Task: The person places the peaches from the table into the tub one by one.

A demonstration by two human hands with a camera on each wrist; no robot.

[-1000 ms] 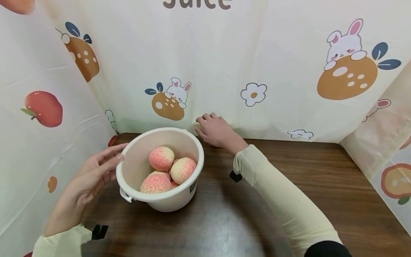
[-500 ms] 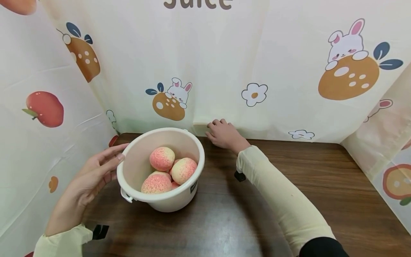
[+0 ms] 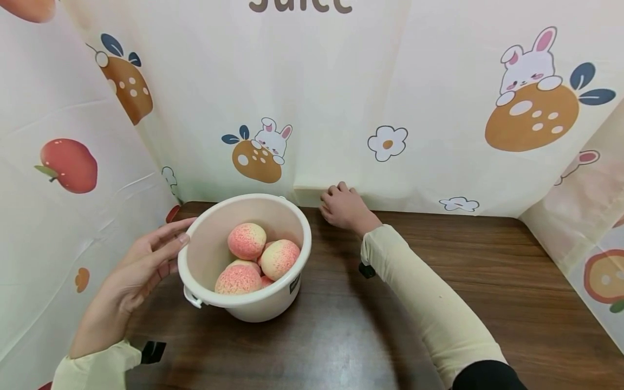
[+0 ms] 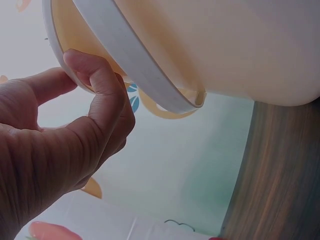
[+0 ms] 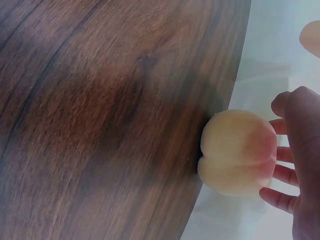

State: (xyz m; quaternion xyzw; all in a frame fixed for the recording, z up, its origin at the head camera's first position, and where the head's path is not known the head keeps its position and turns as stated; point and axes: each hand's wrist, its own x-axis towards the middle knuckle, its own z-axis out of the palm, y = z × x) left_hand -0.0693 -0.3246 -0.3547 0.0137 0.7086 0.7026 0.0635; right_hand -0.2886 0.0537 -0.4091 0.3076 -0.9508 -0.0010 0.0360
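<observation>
In the head view, a white plastic bucket point(image 3: 260, 306) stands on the table with several pink-and-cream peaches point(image 3: 247, 241) inside. Thumb and fingers of my left hand point(image 3: 138, 271) pinch its rim on the left, as the left wrist view also shows beside the white handle point(image 4: 145, 60). My right hand point(image 3: 345, 210) is low at the table's back edge, right of the bucket. A single peach point(image 5: 237, 152) lies by that edge in the right wrist view. My right fingers point(image 5: 284, 174) reach behind it and the thumb is apart from it; in the head view the hand hides this peach.
Dark wood-grain table point(image 3: 463, 281) extends to the right and front. Cloth with fruit and rabbit prints point(image 3: 322, 103) hangs along the back and both sides, with a cream ledge point(image 3: 309, 194) at its foot behind my right hand.
My right hand has moved right and slightly toward me along the back edge, away from the bucket. My left hand and the bucket have stayed in place.
</observation>
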